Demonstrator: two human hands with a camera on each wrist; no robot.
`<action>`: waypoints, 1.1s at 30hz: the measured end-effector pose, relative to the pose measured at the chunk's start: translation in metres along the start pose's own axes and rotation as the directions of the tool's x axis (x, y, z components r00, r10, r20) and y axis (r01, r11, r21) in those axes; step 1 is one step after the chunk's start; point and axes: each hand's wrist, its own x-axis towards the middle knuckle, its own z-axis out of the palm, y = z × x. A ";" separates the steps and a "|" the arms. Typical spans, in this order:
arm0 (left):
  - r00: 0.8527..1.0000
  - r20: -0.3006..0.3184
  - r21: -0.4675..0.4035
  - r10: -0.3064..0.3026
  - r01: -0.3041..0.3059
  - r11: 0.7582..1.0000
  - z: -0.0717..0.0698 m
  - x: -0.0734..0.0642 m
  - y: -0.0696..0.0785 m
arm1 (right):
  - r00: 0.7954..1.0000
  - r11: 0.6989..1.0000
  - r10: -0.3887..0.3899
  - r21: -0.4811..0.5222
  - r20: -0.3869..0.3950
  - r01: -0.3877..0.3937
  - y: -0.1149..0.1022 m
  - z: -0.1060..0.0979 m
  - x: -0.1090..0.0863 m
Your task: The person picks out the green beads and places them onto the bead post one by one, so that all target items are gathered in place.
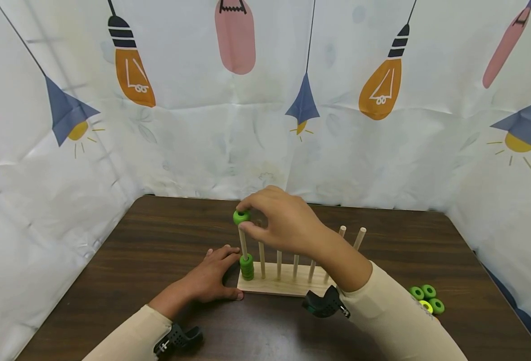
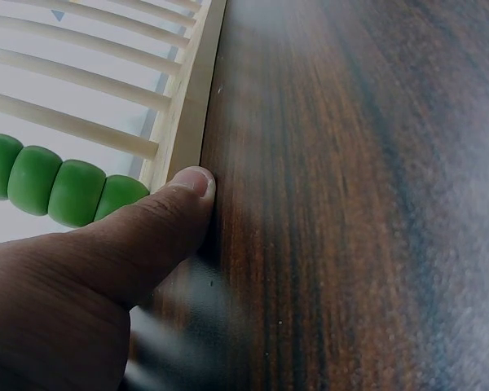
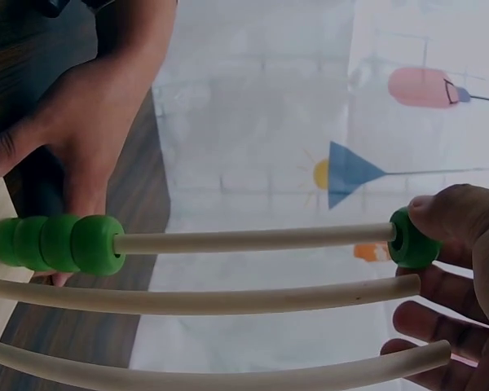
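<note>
Held bead [image 3: 417,247]: green, at the top end of the leftmost peg [image 3: 253,240]. In the right wrist view we see the peg's tip meet the bead's hole; how far in it goes we cannot tell. The right hand [image 1: 288,220] grasps this bead between thumb and fingertip, the remaining fingers spread beyond it.

Foot of the same peg: we count four green beads in a stack [image 1: 247,267], each touching the next, the lowest down at the base [image 1: 279,286]. A clear length of peg separates stack and held bead.

Base: pale wood, lying flat. Other pegs [image 1: 279,263] stand in a row along it to our right, some partly hidden by the right forearm.

Left hand [image 1: 213,276]: released, fingers extended beside the left end of the base; we note the thumb tip touching its front corner.

Both wrists carry a dark band [image 1: 321,304]; both sleeves [image 1: 396,316] are cream.

Right side of the table [image 1: 180,220]: three loose green beads [image 1: 439,307] and one yellow bead [image 1: 429,304], clustered just beside the right sleeve, well apart from the base. Tabletop is dark, wood-grained.

Behind: a creased white sheet [image 1: 229,165], printed with hanging lamps in orange, blue and pink.
</note>
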 end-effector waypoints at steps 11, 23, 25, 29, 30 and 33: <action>1.000 0.000 -0.016 -0.013 0.013 1.000 0.001 0.001 -0.002 | 0.998 1.000 0.025 -0.017 0.051 -0.024 -0.003 0.002 0.004; 0.999 -0.027 0.015 0.026 -0.025 1.000 0.000 0.000 0.003 | 0.996 0.994 0.070 -0.082 0.056 -0.065 0.002 -0.009 -0.010; 0.999 -0.022 0.028 0.028 -0.027 0.999 0.000 0.001 0.004 | 0.996 0.993 0.081 -0.085 0.042 -0.077 0.007 -0.015 -0.017; 0.998 0.028 0.036 -0.051 0.050 0.998 -0.011 0.001 0.023 | 0.994 0.989 0.108 -0.106 0.015 -0.106 0.020 -0.026 -0.033; 0.997 0.040 0.047 -0.066 0.064 0.997 -0.012 0.001 0.025 | 0.993 0.988 0.116 -0.108 0.009 -0.115 0.024 -0.029 -0.037; 0.991 0.068 0.079 -0.112 0.106 0.991 -0.016 0.001 0.029 | 0.991 0.984 0.134 -0.115 -0.022 -0.136 0.036 -0.036 -0.050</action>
